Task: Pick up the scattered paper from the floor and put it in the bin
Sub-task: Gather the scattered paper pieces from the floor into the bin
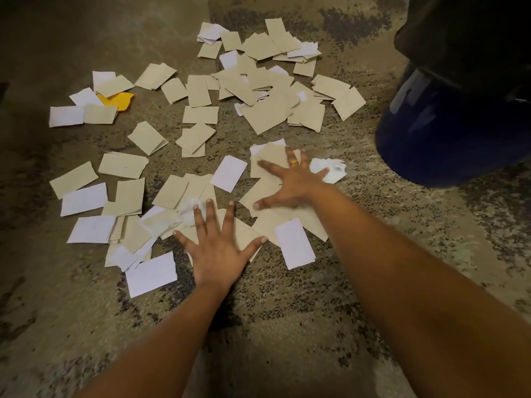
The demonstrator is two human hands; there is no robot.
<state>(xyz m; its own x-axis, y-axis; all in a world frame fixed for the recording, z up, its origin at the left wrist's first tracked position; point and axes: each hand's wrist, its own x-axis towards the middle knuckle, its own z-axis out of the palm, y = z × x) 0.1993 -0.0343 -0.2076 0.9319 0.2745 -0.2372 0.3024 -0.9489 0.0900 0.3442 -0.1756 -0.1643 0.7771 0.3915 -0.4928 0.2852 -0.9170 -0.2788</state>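
Several tan and white paper pieces (260, 87) lie scattered over the carpet, with one yellow scrap (119, 101) at the left. My left hand (217, 247) lies flat with fingers spread on tan pieces beside a crumpled white wad (188, 212). My right hand (290, 182) is spread flat on tan sheets further ahead, a ring on one finger. Another crumpled white tissue (333, 170) sits just right of its fingers. The dark blue bin (448, 133) stands at the right, lined with a black bag (465, 33).
The patterned grey-brown carpet (287, 326) runs under everything; bare carpet lies near me and at the far left. A white rectangle (294, 244) lies between my forearms. The bin's base is close to my right hand.
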